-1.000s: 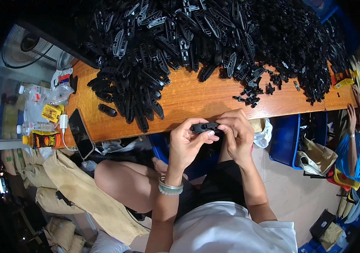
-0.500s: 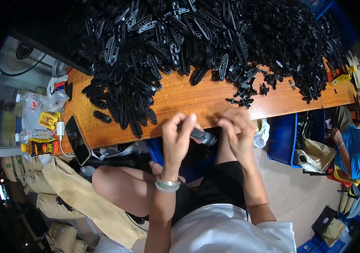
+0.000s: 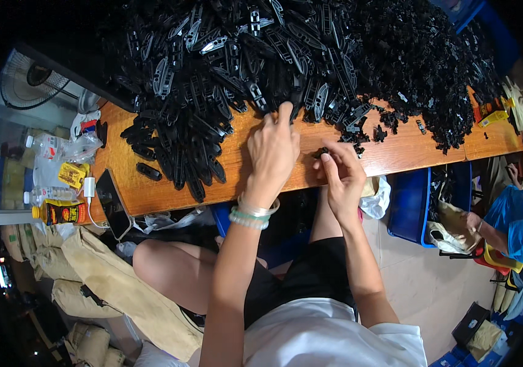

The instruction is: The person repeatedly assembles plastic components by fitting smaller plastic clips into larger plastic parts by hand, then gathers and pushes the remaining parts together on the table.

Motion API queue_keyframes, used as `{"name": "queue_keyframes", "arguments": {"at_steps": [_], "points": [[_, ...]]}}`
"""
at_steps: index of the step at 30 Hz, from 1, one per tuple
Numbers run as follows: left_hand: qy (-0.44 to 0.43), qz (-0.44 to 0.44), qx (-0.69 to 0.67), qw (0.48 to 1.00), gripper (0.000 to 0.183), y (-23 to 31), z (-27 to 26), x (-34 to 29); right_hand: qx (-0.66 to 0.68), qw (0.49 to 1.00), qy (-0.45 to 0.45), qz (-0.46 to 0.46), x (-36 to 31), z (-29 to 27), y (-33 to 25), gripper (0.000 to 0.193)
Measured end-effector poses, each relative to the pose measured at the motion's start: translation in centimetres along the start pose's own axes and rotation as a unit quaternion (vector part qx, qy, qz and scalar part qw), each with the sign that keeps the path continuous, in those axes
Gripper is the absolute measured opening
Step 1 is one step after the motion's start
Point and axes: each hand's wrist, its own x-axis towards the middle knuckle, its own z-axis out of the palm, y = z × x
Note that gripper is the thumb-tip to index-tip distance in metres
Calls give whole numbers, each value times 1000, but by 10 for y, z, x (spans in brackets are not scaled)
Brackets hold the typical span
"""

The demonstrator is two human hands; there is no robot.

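Note:
My left hand (image 3: 273, 150), with bracelets at the wrist, reaches over the table to the near edge of a heap of long black plastic parts (image 3: 212, 79). Its fingers are drawn together at one long part there, their tips partly hidden. Closer to the table's front edge, my right hand (image 3: 346, 183) pinches a small black plastic clip (image 3: 321, 153) between thumb and fingers. Several similar small clips (image 3: 380, 133) lie loose beyond it, beside a big mound of small black pieces (image 3: 420, 73).
On the wooden table (image 3: 237, 177) a phone (image 3: 113, 205) lies at the left, by bottles (image 3: 59, 212) and a yellow packet (image 3: 73, 175). A fan (image 3: 29, 82) stands far left. Blue bins (image 3: 405, 205) sit below the right side. Another person in blue (image 3: 515, 220) is at the right.
My left hand has moved forward from the table's front edge to the heap, and the dark part it held is gone from there. My right hand has shifted slightly and now shows a small clip.

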Motion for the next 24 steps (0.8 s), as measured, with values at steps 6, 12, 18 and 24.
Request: {"name": "queue_keyframes", "arguments": {"at_steps": [6, 12, 18, 24], "points": [[-116, -232, -410, 875, 26, -20, -26, -54, 287, 938, -69, 182, -7, -2, -4, 17], [-75, -268, -498, 821, 29, -18, -39, -80, 230, 954, -82, 174, -13, 1, -13, 19], [-24, -126, -473, 872, 33, -4, -33, -102, 263, 945, -37, 191, -27, 12, -27, 17], [-13, -249, -562, 789, 32, 0, -41, -101, 222, 957, -100, 155, -32, 8, -33, 15]]}}
